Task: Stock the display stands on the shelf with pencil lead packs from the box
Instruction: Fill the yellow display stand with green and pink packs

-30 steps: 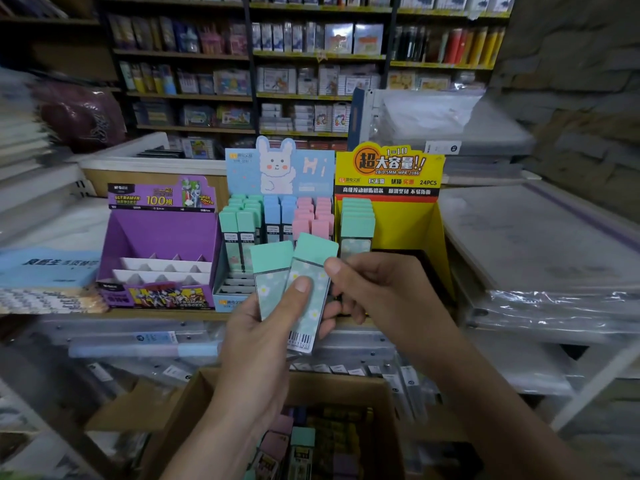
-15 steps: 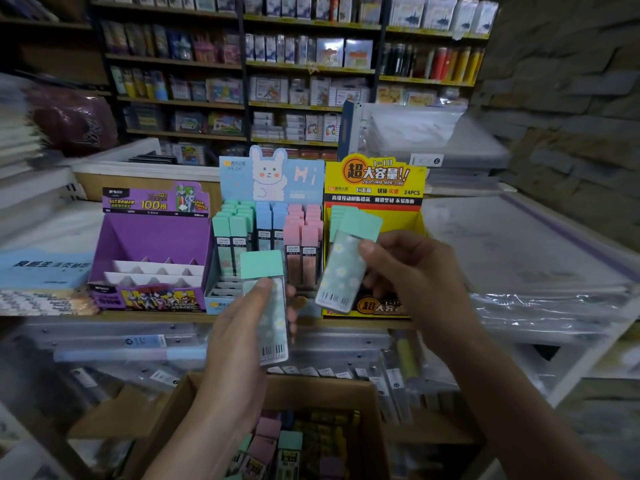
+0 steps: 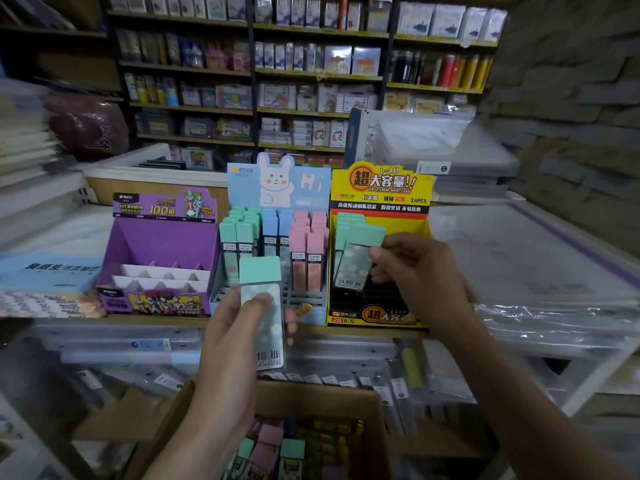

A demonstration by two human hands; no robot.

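Pack upright, pinched by the right hand and just left of it, over the yellow stand and its near slots; left hand grips a second pack nearer, before the blue stand.

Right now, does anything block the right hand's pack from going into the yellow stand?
Nothing visible does. The right hand holds the pack tilted over the yellow stand, in front of the green packs already in it. The left hand and a second pack are off to the side.
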